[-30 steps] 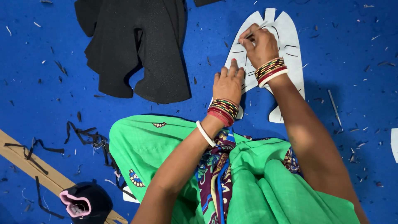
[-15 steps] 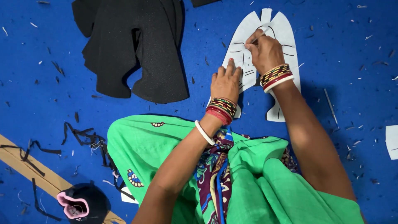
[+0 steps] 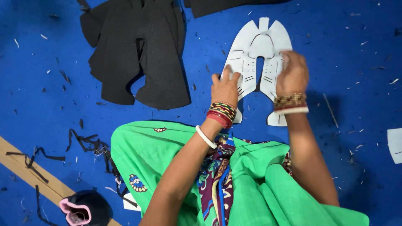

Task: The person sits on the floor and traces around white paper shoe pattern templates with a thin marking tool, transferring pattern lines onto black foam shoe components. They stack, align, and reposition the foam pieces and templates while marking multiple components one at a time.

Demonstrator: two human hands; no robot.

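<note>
A white shoe-upper pattern (image 3: pixel 255 54) with cut slots and drawn lines lies flat on the blue floor. My left hand (image 3: pixel 225 88) rests on its left wing, fingers spread and pressing down. My right hand (image 3: pixel 293 75) is over the pattern's right wing, blurred, with its fingers curled in. Whether it holds anything is hidden. Both wrists wear bangles. My green-clad knees fill the lower middle of the view.
A pile of black fabric pieces (image 3: pixel 138 54) lies left of the pattern, with more black fabric (image 3: pixel 226 5) at the top edge. Black offcut strips (image 3: pixel 90 144), a wooden strip (image 3: pixel 25 167) and a black pink-lined item (image 3: pixel 81 209) sit lower left. A white piece (image 3: pixel 395 144) lies at the right edge.
My right hand has moved from the pattern's upper left part across to its right wing. My left hand has stayed pressed on the left side.
</note>
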